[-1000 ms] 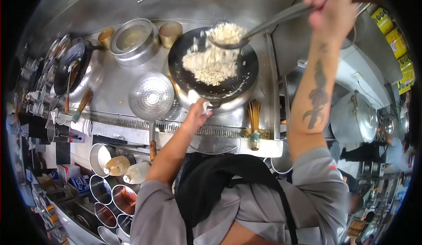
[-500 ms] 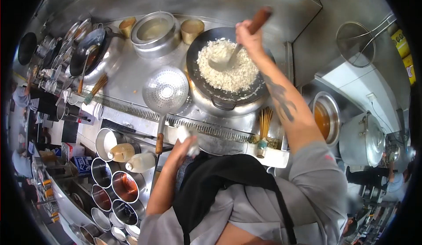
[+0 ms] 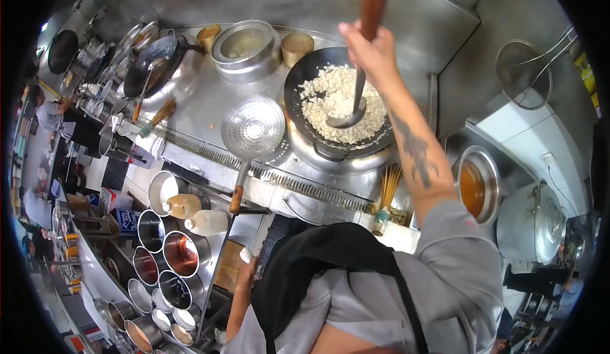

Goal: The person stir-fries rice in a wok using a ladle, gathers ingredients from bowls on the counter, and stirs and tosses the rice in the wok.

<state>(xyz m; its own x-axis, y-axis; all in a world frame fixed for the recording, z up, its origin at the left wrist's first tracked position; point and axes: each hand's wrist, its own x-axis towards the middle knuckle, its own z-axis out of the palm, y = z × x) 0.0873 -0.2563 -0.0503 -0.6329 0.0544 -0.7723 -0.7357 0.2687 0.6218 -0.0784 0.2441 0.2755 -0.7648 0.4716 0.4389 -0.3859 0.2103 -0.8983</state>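
A black wok (image 3: pixel 302 78) on the stove holds a heap of pale, rice-like grains (image 3: pixel 333 89). My right hand (image 3: pixel 373 52) is wrapped round the brown wooden handle of a metal ladle (image 3: pixel 357 103), its bowl resting in the grains. Low beside the apron, my left hand (image 3: pixel 249 268) is closed on a white cloth (image 3: pixel 246 255), away from the wok. Left of the wok lies a perforated skimmer (image 3: pixel 253 127).
Behind the skimmer stand a lidless metal pot (image 3: pixel 244 52) and a brass-coloured cup (image 3: pixel 297 48). A bamboo brush (image 3: pixel 389 189) is near the front edge. Sauce pots (image 3: pixel 184 252) and bottles (image 3: pixel 206 222) stand lower left. A bowl of orange liquid (image 3: pixel 473 182) is at right.
My left hand has left the wok's handle and dropped down beside the apron with the cloth. My right hand has brought the ladle down from the upper right into the grains.
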